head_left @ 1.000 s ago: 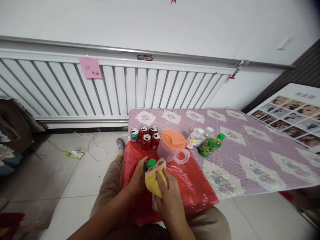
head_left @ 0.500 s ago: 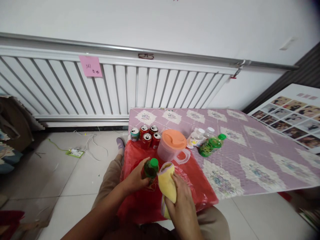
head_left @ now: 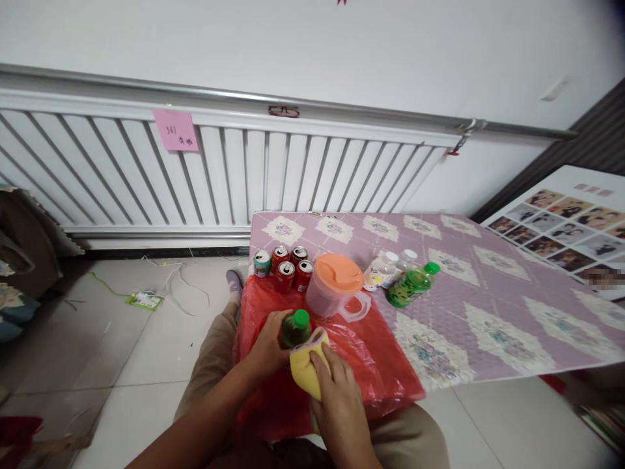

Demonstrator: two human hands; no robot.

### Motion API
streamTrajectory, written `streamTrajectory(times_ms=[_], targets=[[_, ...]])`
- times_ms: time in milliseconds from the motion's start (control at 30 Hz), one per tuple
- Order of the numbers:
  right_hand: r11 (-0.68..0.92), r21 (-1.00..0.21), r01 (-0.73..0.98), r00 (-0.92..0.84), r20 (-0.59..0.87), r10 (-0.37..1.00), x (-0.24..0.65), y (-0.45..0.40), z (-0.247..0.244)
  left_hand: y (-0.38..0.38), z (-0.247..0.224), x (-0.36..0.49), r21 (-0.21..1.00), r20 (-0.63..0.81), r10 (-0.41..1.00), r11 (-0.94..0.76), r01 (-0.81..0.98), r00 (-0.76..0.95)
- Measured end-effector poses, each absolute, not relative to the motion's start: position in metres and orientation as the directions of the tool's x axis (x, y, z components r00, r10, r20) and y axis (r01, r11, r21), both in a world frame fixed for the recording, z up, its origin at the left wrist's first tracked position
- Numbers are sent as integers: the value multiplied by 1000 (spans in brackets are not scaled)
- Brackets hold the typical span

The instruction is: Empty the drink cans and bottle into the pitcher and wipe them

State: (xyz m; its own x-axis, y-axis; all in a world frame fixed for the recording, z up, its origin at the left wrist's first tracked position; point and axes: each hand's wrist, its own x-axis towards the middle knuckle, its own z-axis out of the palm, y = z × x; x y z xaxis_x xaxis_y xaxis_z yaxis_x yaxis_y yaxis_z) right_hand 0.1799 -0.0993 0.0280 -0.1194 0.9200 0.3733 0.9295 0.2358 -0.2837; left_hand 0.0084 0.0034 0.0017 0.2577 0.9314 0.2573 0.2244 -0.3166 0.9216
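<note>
My left hand (head_left: 269, 346) is wrapped round a green-capped bottle (head_left: 295, 327), held upright over the red plastic sheet (head_left: 371, 365). In my right hand (head_left: 339, 397) is a folded yellow cloth (head_left: 306, 368), which lies against the bottle's near right side and hides its lower part. Just beyond the hands stands a clear pitcher (head_left: 325, 296) with an orange lid, its handle to the right. Several open cans (head_left: 284, 277), mostly red and one teal, are grouped to its left.
Right of the pitcher, two white-capped bottles (head_left: 381, 270) and another green bottle (head_left: 409, 288) lie tilted on the floral tablecloth (head_left: 439, 335). Behind the table runs a white radiator (head_left: 283, 176). A power strip (head_left: 144, 300) with cables is on the floor at left.
My right hand has brought the yellow cloth left and slightly down, from beside the bottle to against it. My left hand still grips the bottle in nearly the same place.
</note>
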Motion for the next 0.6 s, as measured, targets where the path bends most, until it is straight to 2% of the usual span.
streamTrajectory(times_ms=[233,367,467,600], targets=[[228,-392,891,-31,449,893,195,-104,42,12,13,-8,945,168,881,-272,184,442],[261,-408,875,-43,471,881,178,-94,52,17,20,-8,958,141,830,-253,138,540],[259,-379,888,-65,455,888,163,-87,50,14,18,-2,965,183,854,-250,76,487],[208,-317,925,-60,420,905,158,-86,37,10,7,7,959,198,920,-254,129,340]])
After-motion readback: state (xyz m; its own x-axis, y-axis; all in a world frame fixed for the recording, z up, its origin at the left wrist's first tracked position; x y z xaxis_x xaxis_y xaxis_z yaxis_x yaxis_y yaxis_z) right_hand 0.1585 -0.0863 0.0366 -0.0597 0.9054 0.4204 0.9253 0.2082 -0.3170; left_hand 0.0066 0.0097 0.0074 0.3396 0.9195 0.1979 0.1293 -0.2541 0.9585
